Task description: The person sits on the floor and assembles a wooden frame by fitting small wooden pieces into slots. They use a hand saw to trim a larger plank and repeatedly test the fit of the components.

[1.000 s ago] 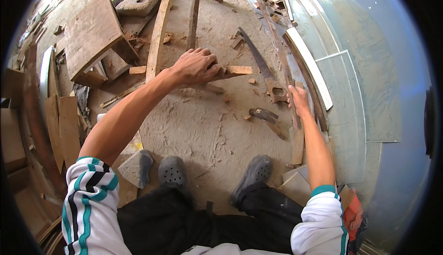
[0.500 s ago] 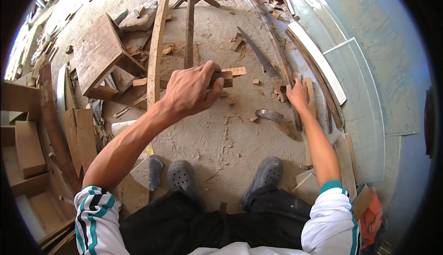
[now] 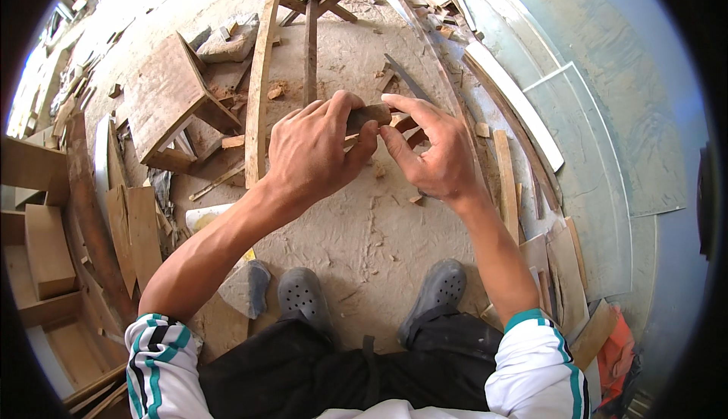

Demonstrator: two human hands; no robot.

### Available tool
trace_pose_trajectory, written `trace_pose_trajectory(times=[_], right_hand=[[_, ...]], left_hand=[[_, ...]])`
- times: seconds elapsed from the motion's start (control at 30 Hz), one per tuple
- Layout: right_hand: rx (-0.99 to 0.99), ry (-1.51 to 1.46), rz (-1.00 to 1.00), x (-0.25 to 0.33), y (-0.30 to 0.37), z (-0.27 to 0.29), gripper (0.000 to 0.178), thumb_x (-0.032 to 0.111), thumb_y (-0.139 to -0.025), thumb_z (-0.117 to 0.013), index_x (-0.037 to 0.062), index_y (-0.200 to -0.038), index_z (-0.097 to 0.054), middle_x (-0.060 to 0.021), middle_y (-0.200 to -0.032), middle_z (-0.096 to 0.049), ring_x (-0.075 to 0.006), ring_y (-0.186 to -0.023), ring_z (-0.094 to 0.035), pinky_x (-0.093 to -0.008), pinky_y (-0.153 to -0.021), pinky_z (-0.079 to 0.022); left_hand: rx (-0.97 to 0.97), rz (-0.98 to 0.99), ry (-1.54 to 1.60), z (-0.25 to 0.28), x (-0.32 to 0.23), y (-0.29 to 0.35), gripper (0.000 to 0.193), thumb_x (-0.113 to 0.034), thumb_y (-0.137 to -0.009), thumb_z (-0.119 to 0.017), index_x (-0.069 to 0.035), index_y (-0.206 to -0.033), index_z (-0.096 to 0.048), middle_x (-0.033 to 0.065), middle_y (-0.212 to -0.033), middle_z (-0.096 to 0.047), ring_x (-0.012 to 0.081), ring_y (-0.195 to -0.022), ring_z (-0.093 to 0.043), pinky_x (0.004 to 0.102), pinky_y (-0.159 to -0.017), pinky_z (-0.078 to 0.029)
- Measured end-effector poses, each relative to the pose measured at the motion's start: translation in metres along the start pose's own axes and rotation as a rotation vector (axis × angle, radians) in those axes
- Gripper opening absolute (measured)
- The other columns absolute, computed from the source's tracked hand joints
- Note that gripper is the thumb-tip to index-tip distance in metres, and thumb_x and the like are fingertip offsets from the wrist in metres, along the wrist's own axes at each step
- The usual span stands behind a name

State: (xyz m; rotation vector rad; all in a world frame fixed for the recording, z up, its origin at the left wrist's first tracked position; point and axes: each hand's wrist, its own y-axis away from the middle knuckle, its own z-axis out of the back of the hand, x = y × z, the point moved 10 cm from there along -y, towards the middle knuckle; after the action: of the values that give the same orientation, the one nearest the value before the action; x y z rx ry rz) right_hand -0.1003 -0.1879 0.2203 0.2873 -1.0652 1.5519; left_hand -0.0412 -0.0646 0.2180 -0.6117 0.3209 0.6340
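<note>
A short dark piece of wood [image 3: 368, 118] is held out above the floor in front of me. My left hand [image 3: 315, 142] grips it from the left, thumb below and fingers over the top. At its other end, my right hand [image 3: 434, 150] has its forefinger at the upper edge and its thumb at the lower edge. Whether something small also sits between those fingertips I cannot make out. Behind the right fingers, a hand saw [image 3: 407, 79] lies on the floor, partly hidden.
A long pale batten [image 3: 262, 78] and a dark crossed wooden frame [image 3: 311, 47] lie ahead. An open wooden box [image 3: 163, 89] stands at left, beside boards and drawers [image 3: 49, 244]. Along the right run a long beam [image 3: 440, 55], a white strip [image 3: 523, 104] and glass sheets [image 3: 591, 169].
My right hand has come from the long beam at right to the end of the wood piece in my left hand. The left hand has stayed nearly in place.
</note>
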Motion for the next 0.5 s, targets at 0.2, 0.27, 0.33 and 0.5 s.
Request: trace_pose_trajectory(times=[0.2, 0.27, 0.33, 0.5], right_hand=[[0.013, 0.028, 0.028, 0.002, 0.002, -0.009, 0.031, 0.013, -0.090, -0.074, -0.0002, -0.117, -0.068, -0.0174, -0.106, -0.073, -0.0228, -0.091, -0.074, -0.0318, -0.072, -0.060], [0.013, 0.057, 0.077, 0.004, 0.002, -0.012, 0.030, 0.013, -0.090, -0.074, -0.0002, -0.117, -0.068, -0.0172, -0.106, -0.073, -0.0225, -0.091, -0.074, -0.0315, -0.072, -0.061], [0.021, 0.059, 0.090, 0.004, 0.002, -0.014, 0.030, 0.013, -0.090, -0.074, -0.0001, -0.117, -0.068, -0.0168, -0.107, -0.073, -0.0223, -0.091, -0.074, -0.0312, -0.071, -0.061], [0.042, 0.035, 0.057, 0.003, 0.003, -0.021, 0.031, 0.011, -0.090, -0.073, 0.0005, -0.118, -0.067, -0.0159, -0.109, -0.072, -0.0219, -0.093, -0.073, -0.0308, -0.068, -0.063]], left_hand=[[0.048, 0.059, 0.029, -0.001, 0.007, 0.009, 0.027, -0.031, -0.093, -0.063, -0.006, -0.102, -0.059, 0.0109, -0.078, -0.070, 0.0304, -0.078, -0.070, 0.0423, -0.073, -0.054], [0.065, 0.066, 0.042, 0.000, 0.009, 0.012, 0.027, -0.031, -0.094, -0.063, -0.006, -0.103, -0.059, 0.0113, -0.078, -0.070, 0.0308, -0.079, -0.070, 0.0428, -0.074, -0.054], [0.064, 0.047, 0.066, 0.000, 0.011, 0.015, 0.027, -0.030, -0.094, -0.063, -0.005, -0.103, -0.058, 0.0118, -0.078, -0.070, 0.0313, -0.080, -0.070, 0.0432, -0.075, -0.054], [0.076, 0.040, 0.088, -0.002, 0.014, 0.019, 0.027, -0.029, -0.096, -0.062, -0.003, -0.103, -0.056, 0.0144, -0.082, -0.070, 0.0331, -0.083, -0.070, 0.0438, -0.075, -0.054]])
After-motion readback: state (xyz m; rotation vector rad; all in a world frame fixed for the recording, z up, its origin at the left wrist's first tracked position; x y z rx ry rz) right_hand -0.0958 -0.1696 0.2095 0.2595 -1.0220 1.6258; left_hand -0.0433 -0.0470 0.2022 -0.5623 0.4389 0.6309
